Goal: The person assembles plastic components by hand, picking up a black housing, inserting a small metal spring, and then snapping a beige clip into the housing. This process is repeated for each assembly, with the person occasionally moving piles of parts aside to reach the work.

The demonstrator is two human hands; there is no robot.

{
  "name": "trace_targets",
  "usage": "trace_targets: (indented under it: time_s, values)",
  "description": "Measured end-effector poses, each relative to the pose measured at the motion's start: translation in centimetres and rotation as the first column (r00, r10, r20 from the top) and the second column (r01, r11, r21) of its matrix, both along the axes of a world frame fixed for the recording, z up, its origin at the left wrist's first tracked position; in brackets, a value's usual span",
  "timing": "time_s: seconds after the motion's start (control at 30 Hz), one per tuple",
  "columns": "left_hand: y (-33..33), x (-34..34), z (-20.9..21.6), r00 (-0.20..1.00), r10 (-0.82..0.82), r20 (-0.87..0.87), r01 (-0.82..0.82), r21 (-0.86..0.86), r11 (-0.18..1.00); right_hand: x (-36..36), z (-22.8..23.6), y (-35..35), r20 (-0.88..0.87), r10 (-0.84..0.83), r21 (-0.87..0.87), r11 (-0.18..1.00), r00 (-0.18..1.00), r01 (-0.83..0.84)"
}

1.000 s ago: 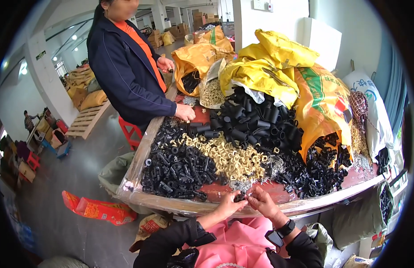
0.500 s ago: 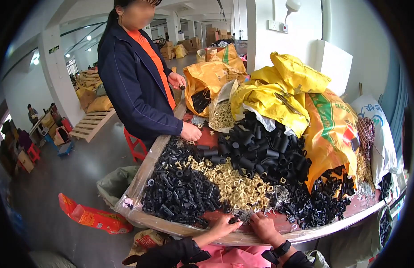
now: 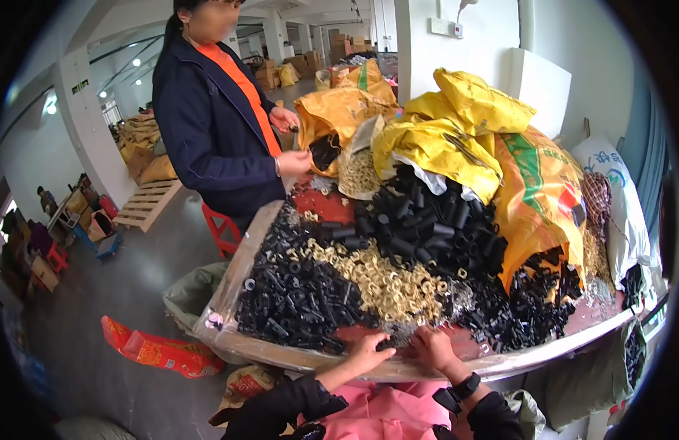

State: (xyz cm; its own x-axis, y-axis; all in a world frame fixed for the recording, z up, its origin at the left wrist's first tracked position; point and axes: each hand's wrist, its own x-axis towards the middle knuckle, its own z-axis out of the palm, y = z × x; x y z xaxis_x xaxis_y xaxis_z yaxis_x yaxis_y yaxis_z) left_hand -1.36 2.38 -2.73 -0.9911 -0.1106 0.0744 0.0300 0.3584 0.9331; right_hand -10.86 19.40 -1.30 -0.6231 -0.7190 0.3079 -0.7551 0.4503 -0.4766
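Note:
At the table's near edge, my left hand (image 3: pixel 365 356) has its thumb and fingers closed around a small black plastic part (image 3: pixel 384 343), mostly hidden by the fingers. My right hand (image 3: pixel 433 350) is just to the right, fingertips drawn together at a heap of small silvery metal pieces (image 3: pixel 400 334); what they hold, if anything, is too small to make out. Directly beyond both hands lies a pile of gold-coloured ring-like parts (image 3: pixel 398 290). Small black plastic parts (image 3: pixel 295 304) are heaped to the left, with more black pieces (image 3: pixel 500 319) on the right.
Black tubes (image 3: pixel 420 220) fill the table's middle, below a yellow sack (image 3: pixel 442 150). An orange sack (image 3: pixel 537 198) spills black parts at right. A co-worker (image 3: pixel 215 125) stands at the table's left side. A wrapped wooden rim (image 3: pixel 281 357) borders the red tabletop.
The co-worker's nearer hand has lifted from the table's parts toward their other hand. My hands stay close together at the metal pieces. The whole view has shifted slightly.

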Motion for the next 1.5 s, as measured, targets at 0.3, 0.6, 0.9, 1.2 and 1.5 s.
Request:
trace_targets:
  time_s: [0.3, 0.6, 0.9, 1.2, 1.5]
  values:
    - [1.0, -0.1, 0.4, 0.999, 0.040, -0.018, -0.041, -0.055, 0.998, 2.1, 1.2, -0.1, 0.385, 0.192, -0.230, 0.967, 0.903, -0.107]
    - [1.0, -0.8, -0.1, 0.982, 0.109, -0.152, -0.129, -0.131, 0.983, 1.7, -0.2, -0.8, 0.786, 0.261, -0.404, 0.903, 0.560, 0.146]
    - [0.3, -2.0, 2.2, 0.996, 0.059, -0.067, -0.061, -0.038, 0.997, 0.4, -0.1, -1.4, 0.828, 0.185, -0.313, 0.936, 0.529, 0.162]
    - [1.0, -0.8, 1.8, 0.990, 0.076, -0.115, -0.076, 0.006, 0.997, 1.7, -0.1, -0.7, 0.876, 0.412, -0.466, 0.856, 0.250, 0.223]
    - [2.1, 0.0, 3.2, 0.995, 0.068, -0.075, -0.053, 0.183, 0.982, 3.0, 3.1, 0.1, 0.830, 0.317, -0.423, 0.894, 0.459, 0.148]
